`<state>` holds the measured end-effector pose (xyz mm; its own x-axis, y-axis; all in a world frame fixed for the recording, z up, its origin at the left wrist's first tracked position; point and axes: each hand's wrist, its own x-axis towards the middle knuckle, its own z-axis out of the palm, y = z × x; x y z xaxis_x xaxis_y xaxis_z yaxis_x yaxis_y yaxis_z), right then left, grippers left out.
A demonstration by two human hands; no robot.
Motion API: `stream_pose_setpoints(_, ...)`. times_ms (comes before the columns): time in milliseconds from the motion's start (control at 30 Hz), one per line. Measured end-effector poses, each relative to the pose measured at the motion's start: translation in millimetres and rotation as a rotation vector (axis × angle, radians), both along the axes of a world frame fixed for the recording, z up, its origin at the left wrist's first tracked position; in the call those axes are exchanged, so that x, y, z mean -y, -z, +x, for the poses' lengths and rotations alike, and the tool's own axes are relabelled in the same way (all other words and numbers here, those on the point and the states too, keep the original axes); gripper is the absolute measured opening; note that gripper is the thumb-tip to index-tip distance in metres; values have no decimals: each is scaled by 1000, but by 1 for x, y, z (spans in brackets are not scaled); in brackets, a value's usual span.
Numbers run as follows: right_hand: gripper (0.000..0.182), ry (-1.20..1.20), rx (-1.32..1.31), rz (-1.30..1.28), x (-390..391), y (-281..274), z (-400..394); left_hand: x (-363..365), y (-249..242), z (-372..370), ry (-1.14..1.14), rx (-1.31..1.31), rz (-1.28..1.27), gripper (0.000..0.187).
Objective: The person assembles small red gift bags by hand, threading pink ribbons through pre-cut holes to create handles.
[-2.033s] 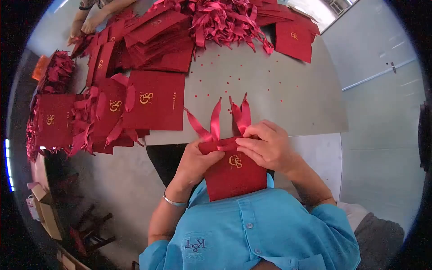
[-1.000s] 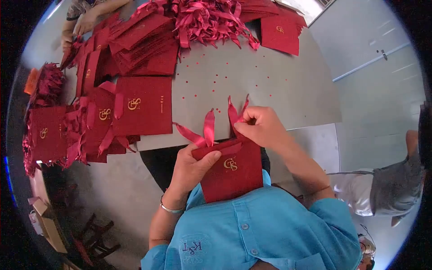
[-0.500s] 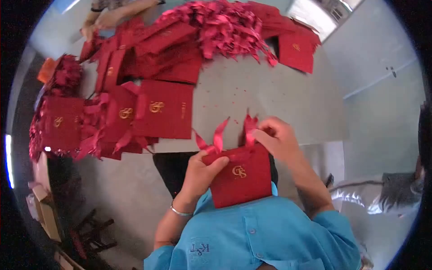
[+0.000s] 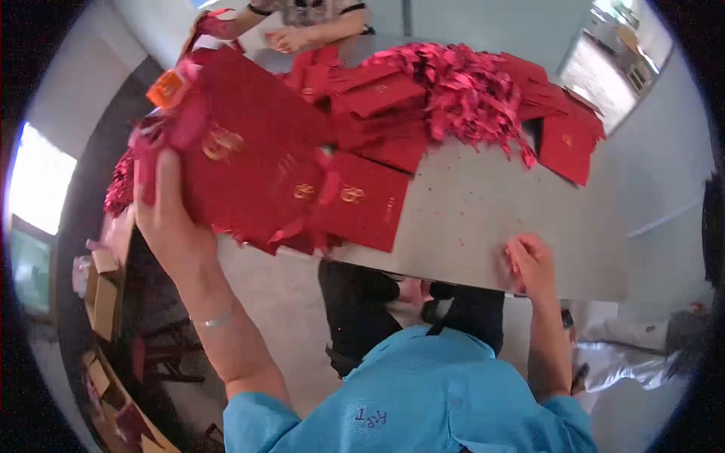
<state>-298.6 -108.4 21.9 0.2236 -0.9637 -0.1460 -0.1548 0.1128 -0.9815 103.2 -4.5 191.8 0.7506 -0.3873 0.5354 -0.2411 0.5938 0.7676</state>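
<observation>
My left hand is raised at the left, gripping a red paper gift bag by its ribbon end. The bag has a gold emblem and shiny red ribbons; it is tilted and large in view, covering part of the bags behind. At the table's near edge, my right hand has its fingers curled in, with nothing visible in them. Nearest to the held bag, more red gift bags lie flat and overlapping on the table, their ribbons loose.
On the grey table lie a heap of cut red ribbons, stacked red bags and another bag pile at far right. Across the table a person's hands show. Cardboard boxes stand at left; small red scraps dot the tabletop.
The gift bag has gone from my lap to the upper left in my left hand. My right hand has let go of its ribbon and moved right. The view has shifted left.
</observation>
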Motion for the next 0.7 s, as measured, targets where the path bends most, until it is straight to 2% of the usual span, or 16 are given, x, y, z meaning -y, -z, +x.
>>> stream_pose_setpoints(100, 16, 29, -32, -38, 1, 13, -9, -6, -30, 47, -223, 104, -27, 31)
stream_pose_setpoints(200, 14, 72, 44, -35, 1, 19, -12, -5, -41, 99, -281, 96, 23, 33)
stream_pose_setpoints(267, 13, 53, 106, -146, 3, 34, -11, -3, -19, 151, -289, 151, 148, 33)
stream_pose_setpoints(300, 13, 49, 119, -143, 4, 42, -13, -1, 1, 171, -214, 82, 146, 33)
stream_pose_setpoints(333, 13, 54, 5, -250, 5, 50, -15, 1, 20, 187, -138, 15, 143, 34)
stream_pose_setpoints(367, 13, 64, -112, -356, 5, 56, -15, 3, 34, 191, -129, -16, 218, 35)
stream_pose_setpoints(433, 13, 76, -142, -417, 3, 59, -13, 2, 58, 187, -113, -37, 292, 36)
stream_pose_setpoints(500, 14, 91, -178, -487, 2, 58, -13, 3, 75, 185, -194, 56, 341, 38)
stream_pose_setpoints(600, 15, 81, -150, -453, 2, 60, -15, 2, 77, 189, -210, 110, 390, 39)
stream_pose_setpoints(633, 15, 67, -152, -487, 3, 62, -15, 1, 74, 186, -334, 220, 477, 38)
stream_pose_setpoints(700, 15, 48, -142, -527, 2, 58, -10, 1, 72, 180, -418, 270, 469, 40)
